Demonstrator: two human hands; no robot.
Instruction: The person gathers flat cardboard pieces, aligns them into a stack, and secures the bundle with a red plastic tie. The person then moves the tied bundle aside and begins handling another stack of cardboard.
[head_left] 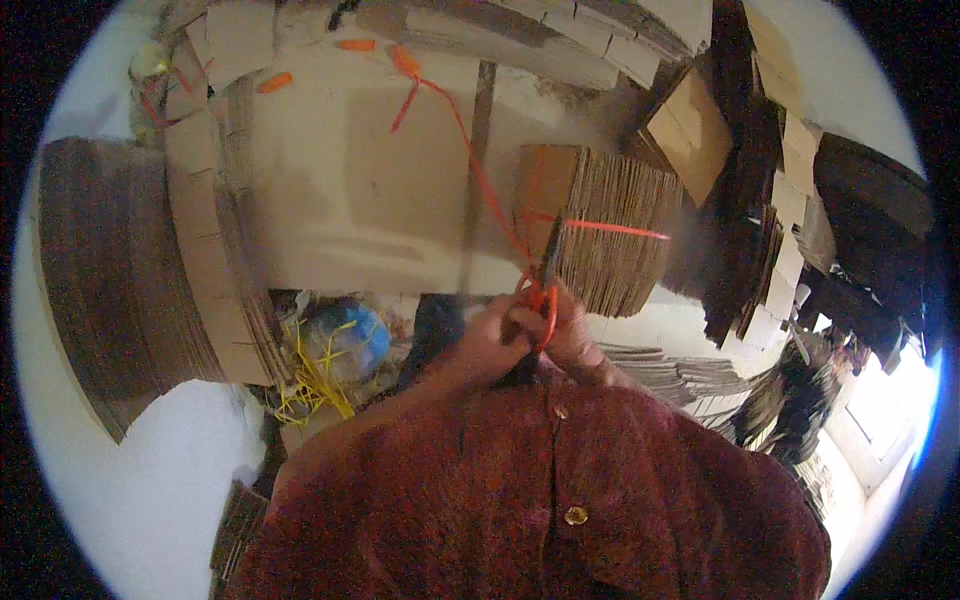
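Note:
My right hand (572, 330) is closed around the orange handles of a pair of scissors (551, 250), whose dark blades point away from me. Pressed against it from the left, my left hand (497, 338) has its fingers drawn together at a red plastic string (480, 180). That string runs from the far side of the table down to my fingers, and its exact grip is partly hidden. Just beyond the hands stands a bundle of cardboard sheets (615, 270), with a red string across its top edges.
Orange scraps (275, 82) lie on the brown work surface (330, 220). Tall cardboard stacks (110, 270) stand at the left; more cardboard (695, 130) is piled at the right. Below the table's near edge, yellow strapping (325, 385) tangles beside a blue round thing (360, 335).

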